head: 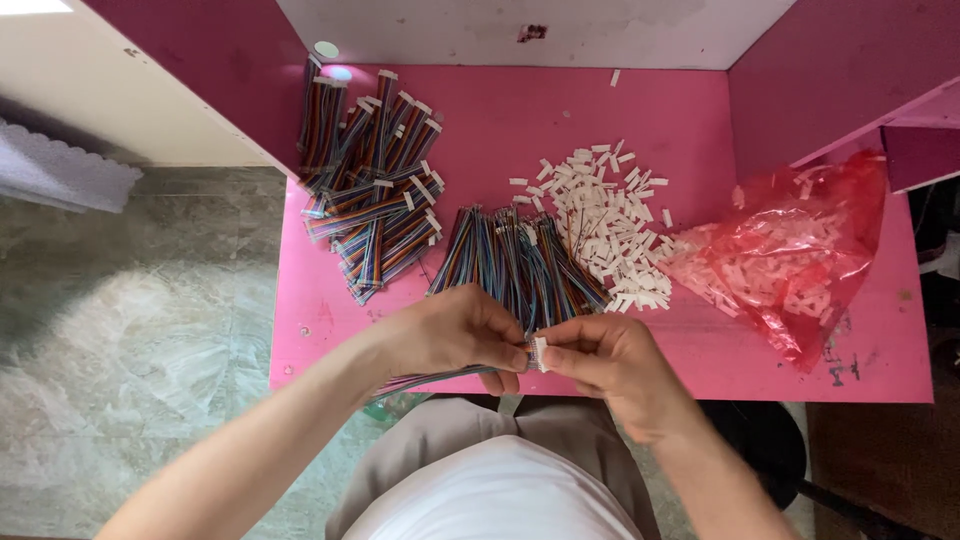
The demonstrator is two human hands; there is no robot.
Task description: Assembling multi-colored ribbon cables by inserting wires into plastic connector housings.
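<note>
Meeting at the near edge of the glossy pink table point(700, 100), a small white plastic connector point(540, 352) is pinched by the right hand point(612, 362), while the left hand point(455, 330) grips a flat rainbow ribbon cable point(425, 380). Beyond lie loose cables point(515, 262), scattered white connectors point(612, 225), finished bundles point(375, 185) and a crinkled red plastic bag point(800, 250).

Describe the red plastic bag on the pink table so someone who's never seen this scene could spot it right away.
Start at the pink table and look to its right end, beyond the loose pile of white connectors. There lies the red plastic bag, crumpled and see-through, with small white connectors inside and spilling from its mouth. It is the only bag there; the striped cable bundles lie far to the left.
</note>
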